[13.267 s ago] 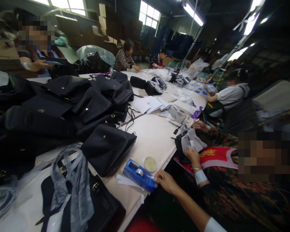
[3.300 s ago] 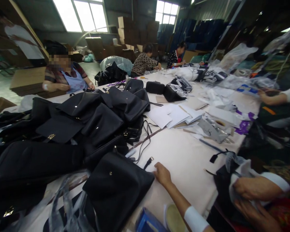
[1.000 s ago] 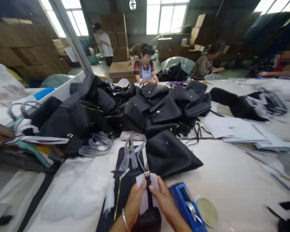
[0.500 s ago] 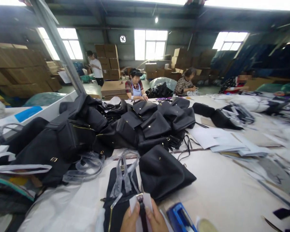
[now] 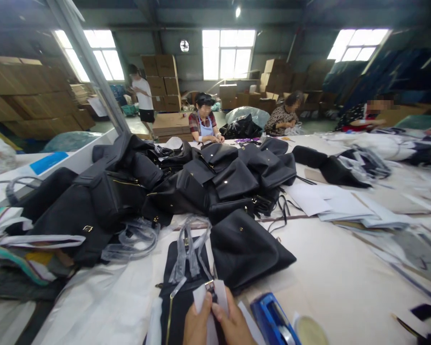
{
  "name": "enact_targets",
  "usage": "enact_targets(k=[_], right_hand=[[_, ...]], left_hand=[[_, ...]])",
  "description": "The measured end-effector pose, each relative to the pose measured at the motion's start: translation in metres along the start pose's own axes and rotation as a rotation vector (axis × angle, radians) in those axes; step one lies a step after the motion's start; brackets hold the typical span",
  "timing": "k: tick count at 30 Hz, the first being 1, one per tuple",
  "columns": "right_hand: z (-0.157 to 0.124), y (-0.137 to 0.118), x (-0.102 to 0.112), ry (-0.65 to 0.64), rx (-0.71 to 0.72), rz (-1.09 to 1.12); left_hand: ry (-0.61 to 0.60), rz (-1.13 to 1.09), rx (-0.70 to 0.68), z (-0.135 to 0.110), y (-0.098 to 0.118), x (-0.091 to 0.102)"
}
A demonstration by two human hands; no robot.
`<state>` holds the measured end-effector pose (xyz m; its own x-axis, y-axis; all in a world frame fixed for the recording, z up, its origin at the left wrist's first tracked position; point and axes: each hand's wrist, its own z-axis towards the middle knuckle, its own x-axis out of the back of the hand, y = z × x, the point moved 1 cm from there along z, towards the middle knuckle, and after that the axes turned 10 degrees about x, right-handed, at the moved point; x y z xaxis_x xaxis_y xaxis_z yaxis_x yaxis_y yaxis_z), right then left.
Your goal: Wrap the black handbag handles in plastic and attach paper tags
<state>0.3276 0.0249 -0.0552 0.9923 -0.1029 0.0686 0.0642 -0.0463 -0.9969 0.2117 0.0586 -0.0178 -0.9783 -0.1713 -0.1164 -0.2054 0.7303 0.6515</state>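
At the bottom middle, my left hand [image 5: 197, 320] and my right hand [image 5: 232, 320] close from both sides on a dark strap with a metal buckle [image 5: 209, 286]. A piece of white paper [image 5: 198, 296] lies around the strap, under my thumbs. Both thumbs press close together just below the buckle. Beneath lies a black bag [image 5: 175, 306] with a gold zipper, its handles [image 5: 189, 258] wrapped in clear plastic. Another black bag [image 5: 247, 249] with a flap lies just beyond my hands. The lower strap is partly hidden by my hands.
A blue tape dispenser [image 5: 273, 318] and a roll of tape [image 5: 311, 330] sit right of my hands. A heap of black bags [image 5: 179, 191] fills the table's middle. White sheets [image 5: 345, 203] lie at right. Several people sit or stand beyond the table.
My thumbs have shifted up nearer the buckle and closer together, covering more of the strap. The camera view has tilted slightly down.
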Motion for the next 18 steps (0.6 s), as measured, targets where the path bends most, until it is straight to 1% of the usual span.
enact_targets(k=[3,5,8,10,11,13,15,16,18], right_hand=[[0.000,-0.006,0.000,-0.023,0.027,0.011],[-0.001,-0.008,-0.001,-0.003,0.015,-0.025],[-0.005,-0.003,-0.004,0.064,0.016,-0.130],[-0.009,0.005,-0.005,0.092,0.048,-0.196],[-0.009,0.009,-0.005,0.088,0.074,-0.219],[-0.006,0.013,0.000,0.031,0.129,-0.253],[0.002,0.003,0.007,-0.051,0.179,-0.307],[0.007,-0.008,0.010,-0.083,0.206,-0.351],[0.013,-0.041,0.013,-0.069,0.285,-0.436]], left_hand=[[-0.013,-0.031,0.075,-0.004,-0.001,-0.003],[-0.041,-0.064,0.097,-0.008,0.001,-0.004],[-0.086,-0.135,0.051,-0.014,0.002,-0.005],[-0.114,-0.163,0.026,-0.014,0.000,-0.005],[-0.119,-0.167,0.027,-0.013,-0.002,-0.004],[-0.113,-0.164,0.041,-0.009,-0.004,-0.003],[-0.105,-0.179,0.041,-0.004,-0.004,-0.002],[-0.108,-0.196,0.031,-0.002,-0.002,-0.003],[-0.117,-0.233,0.034,-0.003,0.002,-0.004]])
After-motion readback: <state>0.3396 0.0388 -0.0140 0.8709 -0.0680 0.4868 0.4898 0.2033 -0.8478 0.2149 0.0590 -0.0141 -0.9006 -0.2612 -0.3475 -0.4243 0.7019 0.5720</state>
